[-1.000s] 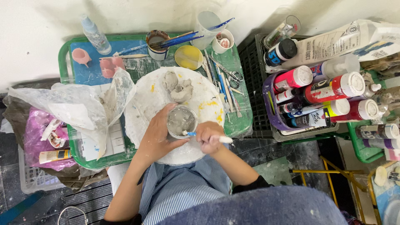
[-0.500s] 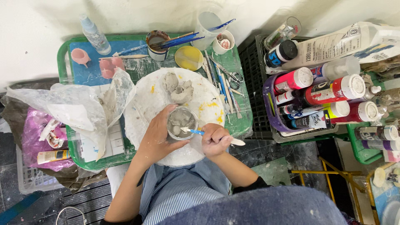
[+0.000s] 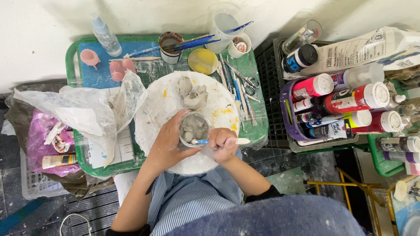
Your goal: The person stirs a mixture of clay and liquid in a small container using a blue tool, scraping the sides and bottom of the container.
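1. Left hand point(image 3: 168, 144) wraps the clay cup point(image 3: 194, 128) from its left side, fingers curled round the wall; the cup sits over the round board point(image 3: 153, 109), near the board's front half.
2. Right hand point(image 3: 223, 146) is closed in a narrow pinch on a tool point(image 3: 218, 141): pale handle sticks out to the right, blue section and tip reach left to the cup's lower rim. Tip appears to touch the rim; contact is hard to confirm at this size.
3. Clay lumps point(image 3: 192, 94) lie on the board just beyond the cup, apart from it.
4. Board rests on a green tray point(image 3: 258, 131). The board's front edge overhangs the tray's near rim, above the striped apron point(image 3: 192, 196).
5. Open room: bare board to the left of the cup and along its right edge, where yellow smears show.
6. Crowded sides: plastic bag point(image 3: 87, 109) overlaps the board's left edge; brushes and scissors point(image 3: 245, 85) lie just beside its right edge.
7. Far edge of tray: yellow lid point(image 3: 203, 60), brush pot point(image 3: 169, 43), spray bottle point(image 3: 105, 35), clear beaker point(image 3: 221, 26).
8. Paint bottles point(image 3: 350, 100) stand in a bin to the right, well apart from both hands.
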